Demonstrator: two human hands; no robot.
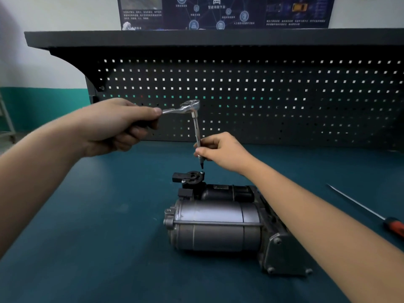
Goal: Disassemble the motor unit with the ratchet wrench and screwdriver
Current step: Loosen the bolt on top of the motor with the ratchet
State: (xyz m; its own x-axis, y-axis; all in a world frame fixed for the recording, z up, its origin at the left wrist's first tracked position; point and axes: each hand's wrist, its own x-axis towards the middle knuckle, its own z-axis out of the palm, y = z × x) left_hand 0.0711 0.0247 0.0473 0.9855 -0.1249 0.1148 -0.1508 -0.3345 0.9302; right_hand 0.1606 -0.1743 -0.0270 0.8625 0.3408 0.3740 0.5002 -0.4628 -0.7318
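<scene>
Chrome ratchet wrench [188,107] clamped in left hand [118,125], right hand [220,150] pinching its extension [196,130] above a top screw [201,172]; motor unit [218,221], mid-surface [98,237], looks fully assembled; screwdriver [371,213] untouched at its 3 o'clock.

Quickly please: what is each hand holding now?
Left hand: grips the handle of the shiny chrome ratchet wrench.
Right hand: pinches the thin steel extension shaft below it.

Dark teal counter [98,237] running from near to far. At its far edge, a black pegboard [284,95] with rows of small square holes, topped by a dark shelf [196,37]. Behind, a white wall [54,18] with a teal band [43,103] low on the left and a dark blue poster [225,12] above the shelf. Dim, even light.
</scene>
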